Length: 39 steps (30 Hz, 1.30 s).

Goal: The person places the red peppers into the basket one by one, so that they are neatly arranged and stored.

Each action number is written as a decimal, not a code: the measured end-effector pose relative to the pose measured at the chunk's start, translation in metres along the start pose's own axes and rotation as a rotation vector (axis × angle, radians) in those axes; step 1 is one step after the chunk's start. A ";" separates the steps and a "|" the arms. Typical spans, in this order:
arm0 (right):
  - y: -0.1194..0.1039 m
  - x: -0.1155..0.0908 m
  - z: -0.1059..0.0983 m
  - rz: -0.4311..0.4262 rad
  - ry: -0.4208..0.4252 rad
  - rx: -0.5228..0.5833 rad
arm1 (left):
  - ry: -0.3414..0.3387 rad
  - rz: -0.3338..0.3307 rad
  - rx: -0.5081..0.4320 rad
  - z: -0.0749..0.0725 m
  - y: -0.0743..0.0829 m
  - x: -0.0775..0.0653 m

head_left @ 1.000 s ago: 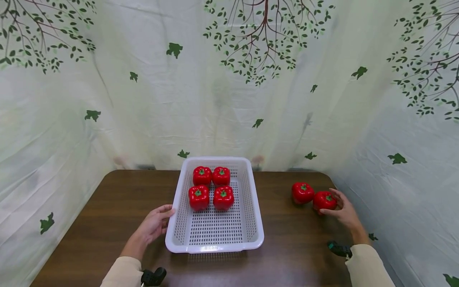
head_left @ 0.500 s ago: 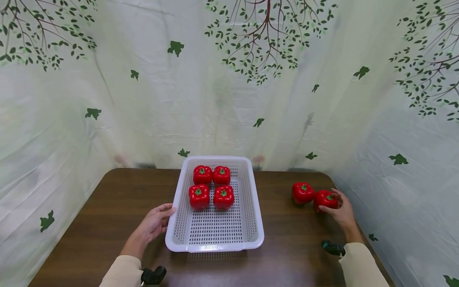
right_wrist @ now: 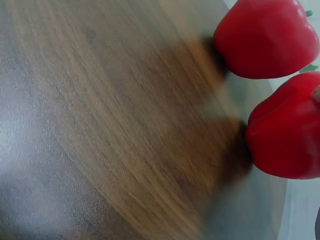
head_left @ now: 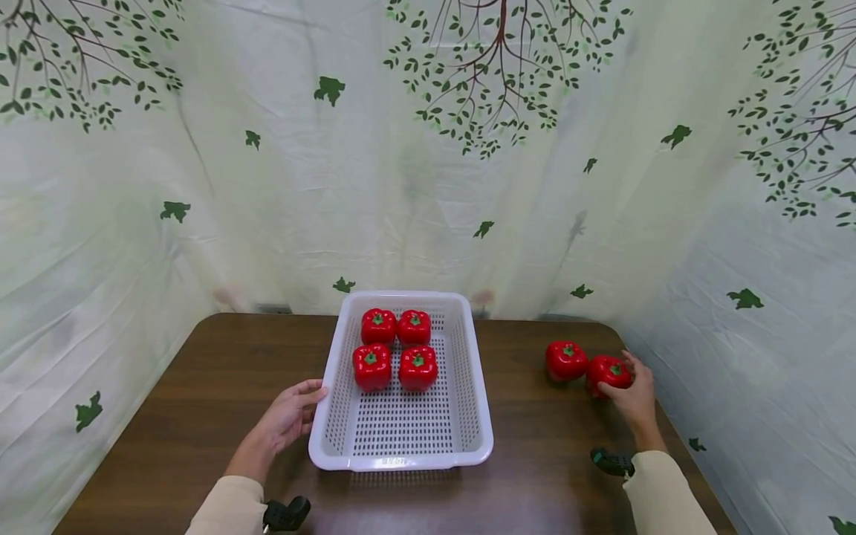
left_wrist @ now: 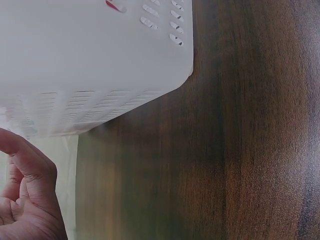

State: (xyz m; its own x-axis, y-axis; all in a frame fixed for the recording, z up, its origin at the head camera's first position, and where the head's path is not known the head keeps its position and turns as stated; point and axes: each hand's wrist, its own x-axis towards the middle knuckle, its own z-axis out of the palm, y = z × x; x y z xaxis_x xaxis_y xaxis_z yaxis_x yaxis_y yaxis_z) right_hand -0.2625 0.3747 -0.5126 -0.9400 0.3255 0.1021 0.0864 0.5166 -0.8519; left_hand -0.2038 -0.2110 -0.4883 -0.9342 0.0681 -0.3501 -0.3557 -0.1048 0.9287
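A white perforated plastic basket (head_left: pixel 401 438) stands mid-table with several red bell peppers (head_left: pixel 371 369) in its far half. My left hand (head_left: pixel 284 422) grips its left rim; the left wrist view shows the curled fingers beside the basket's slotted wall (left_wrist: pixel 75 60). On the right, my right hand (head_left: pixel 635 394) holds a red bell pepper (head_left: pixel 605 373) with thumb at the near side and fingers behind. Just left of it sits another red bell pepper (head_left: pixel 566 362). In the right wrist view the held pepper (right_wrist: pixel 287 132) is close over the table, and only a fingertip shows.
The brown wooden table (head_left: pixel 535 461) has rounded far corners. A pale curtain (head_left: pixel 428 186) printed with leaves and branches hangs behind it and along both sides. Dark devices, such as the black wrist strap (head_left: pixel 286 514), sit at both wrists.
My right wrist and forearm have swung left while the fingers closed further round the right-hand pepper, which shifted very slightly right. The left hand and basket stay put.
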 end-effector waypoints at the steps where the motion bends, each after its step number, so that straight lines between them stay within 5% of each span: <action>1: 0.000 0.000 -0.001 0.009 -0.010 -0.012 | 0.003 -0.001 0.001 0.000 0.000 0.000; 10: 0.006 -0.003 -0.004 0.037 -0.051 -0.079 | -0.002 0.001 0.005 0.000 0.001 0.001; 20: 0.014 -0.012 -0.006 0.103 -0.034 0.036 | -0.010 0.002 0.005 0.000 0.001 0.001; 39: 0.012 -0.038 -0.012 0.099 -0.195 -0.018 | -0.012 -0.002 -0.006 0.000 0.002 0.002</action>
State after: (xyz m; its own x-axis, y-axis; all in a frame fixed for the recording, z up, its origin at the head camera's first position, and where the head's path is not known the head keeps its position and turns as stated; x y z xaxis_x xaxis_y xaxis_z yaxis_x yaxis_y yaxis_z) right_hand -0.2221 0.3783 -0.5200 -0.9726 0.2166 -0.0846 0.1858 0.5047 -0.8431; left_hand -0.2060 -0.2115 -0.4874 -0.9332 0.0803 -0.3502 -0.3575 -0.1104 0.9274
